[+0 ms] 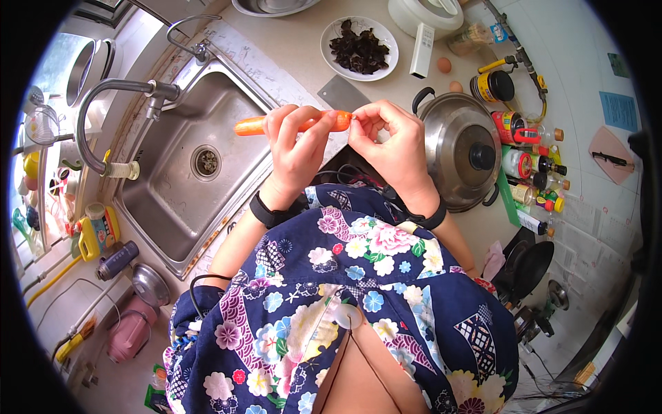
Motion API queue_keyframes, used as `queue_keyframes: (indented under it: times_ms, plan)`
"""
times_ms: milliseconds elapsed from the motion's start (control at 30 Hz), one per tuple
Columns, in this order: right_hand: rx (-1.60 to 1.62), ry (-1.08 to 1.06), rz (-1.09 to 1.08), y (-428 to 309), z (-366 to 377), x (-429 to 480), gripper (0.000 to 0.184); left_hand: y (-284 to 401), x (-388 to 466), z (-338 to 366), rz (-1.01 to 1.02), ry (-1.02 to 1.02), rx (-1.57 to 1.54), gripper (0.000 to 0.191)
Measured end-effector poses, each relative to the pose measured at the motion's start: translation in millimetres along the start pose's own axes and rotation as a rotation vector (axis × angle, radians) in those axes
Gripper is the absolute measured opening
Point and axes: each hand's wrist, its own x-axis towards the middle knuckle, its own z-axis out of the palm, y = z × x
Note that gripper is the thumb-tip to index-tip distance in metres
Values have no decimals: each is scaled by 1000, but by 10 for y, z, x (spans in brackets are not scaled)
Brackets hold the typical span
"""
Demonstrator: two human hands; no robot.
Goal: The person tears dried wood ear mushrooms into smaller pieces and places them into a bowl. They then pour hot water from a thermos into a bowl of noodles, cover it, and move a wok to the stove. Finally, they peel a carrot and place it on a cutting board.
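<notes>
My left hand (pixel 300 134) is wrapped around an orange carrot (pixel 250 126), which lies nearly level above the counter's front edge by the sink. The carrot's thin end points left and its stem end points right. At that stem end the thumb and forefinger of my right hand (pixel 390 132) pinch the tip. Just behind the hands, a flat grey metal blade (pixel 342 94), probably a cleaver's, rests on the counter; its handle is hidden. Farther back stands a white plate (pixel 327 50) heaped with dark wood ear fungus (pixel 359 47).
Left is a steel sink (pixel 170 171) with scraps in its drain (pixel 206 162) and a curved faucet (pixel 88 119) over it. Right stands a lidded steel pot (pixel 455 150), with sauce bottles (pixel 543 165) beyond. Two eggs (pixel 444 64) and a white remote control (pixel 423 52) lie behind.
</notes>
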Motion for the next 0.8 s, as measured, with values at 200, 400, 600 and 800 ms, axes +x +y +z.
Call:
queue_keyframes:
  times_ms: [200,400,600,800]
  plan:
    - [77,7,23,13,47,-7,10,-14,14,-31,33,-7,-26,37]
    - [296,-66,185,44,47,-24,7,-30,28,-57,-58,4,-183,36]
    - [707,-224,356,79,37,8,6,-41,19,-68,-431,-162,-752,37]
    - [867,-208,393,84,95,72,6,-22,7,-45,-726,-171,-1133,36]
